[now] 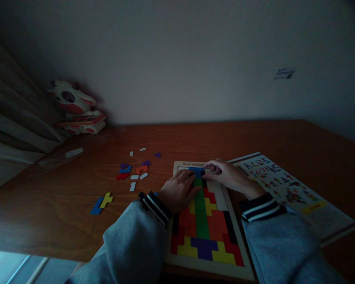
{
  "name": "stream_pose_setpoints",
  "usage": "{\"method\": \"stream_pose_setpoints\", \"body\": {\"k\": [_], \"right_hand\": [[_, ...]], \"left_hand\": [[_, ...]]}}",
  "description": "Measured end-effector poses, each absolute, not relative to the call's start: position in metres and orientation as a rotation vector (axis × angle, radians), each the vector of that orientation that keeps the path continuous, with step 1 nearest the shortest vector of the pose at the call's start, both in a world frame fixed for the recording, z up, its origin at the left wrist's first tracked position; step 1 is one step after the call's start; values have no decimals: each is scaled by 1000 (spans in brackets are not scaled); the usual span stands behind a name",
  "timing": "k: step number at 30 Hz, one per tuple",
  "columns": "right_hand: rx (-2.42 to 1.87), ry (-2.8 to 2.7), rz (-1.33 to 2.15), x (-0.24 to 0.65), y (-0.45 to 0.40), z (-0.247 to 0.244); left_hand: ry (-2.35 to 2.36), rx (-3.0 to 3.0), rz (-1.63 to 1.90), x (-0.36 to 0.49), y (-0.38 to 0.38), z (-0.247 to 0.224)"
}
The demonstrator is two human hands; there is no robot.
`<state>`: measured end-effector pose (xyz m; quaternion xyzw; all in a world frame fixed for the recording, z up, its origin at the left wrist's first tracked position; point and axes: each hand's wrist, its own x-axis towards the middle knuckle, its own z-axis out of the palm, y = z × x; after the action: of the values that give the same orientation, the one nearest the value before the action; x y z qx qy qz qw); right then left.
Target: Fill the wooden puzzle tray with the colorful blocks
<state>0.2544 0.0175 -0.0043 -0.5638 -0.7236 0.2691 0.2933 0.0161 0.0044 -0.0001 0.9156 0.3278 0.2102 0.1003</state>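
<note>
The left hand (180,190) covers the left far part of the puzzle board (207,266), hiding the pieces beneath; its fingers lie bent over the surface, and whether its grip holds anything I cannot tell. The right hand (229,176) hides the far right corner, thumb and fingertips near the blue piece (197,169); shadow leaves its grip unreadable too. The left sleeve (136,240) masks most of another blue scrap (156,193).

The board sits close to the near edge of the bench (239,138), with open wood beyond its far rim. To the right, a printed sheet (286,185) lies close by, partly under the right sleeve (281,236). Loose pieces (141,169) are scattered left; a cow toy (77,106) stands far left beside the curtain (14,102).
</note>
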Motion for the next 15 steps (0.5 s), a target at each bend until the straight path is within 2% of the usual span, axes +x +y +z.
{"method": "stream_pose_setpoints", "body": {"k": [8,15], "right_hand": [[-1468,-1908,771,253,18,-6],[-1434,-1884,484,250,4,4]], "left_hand": [[948,2701,699,17,5,7],[1102,2734,829,-12,16,9]]}}
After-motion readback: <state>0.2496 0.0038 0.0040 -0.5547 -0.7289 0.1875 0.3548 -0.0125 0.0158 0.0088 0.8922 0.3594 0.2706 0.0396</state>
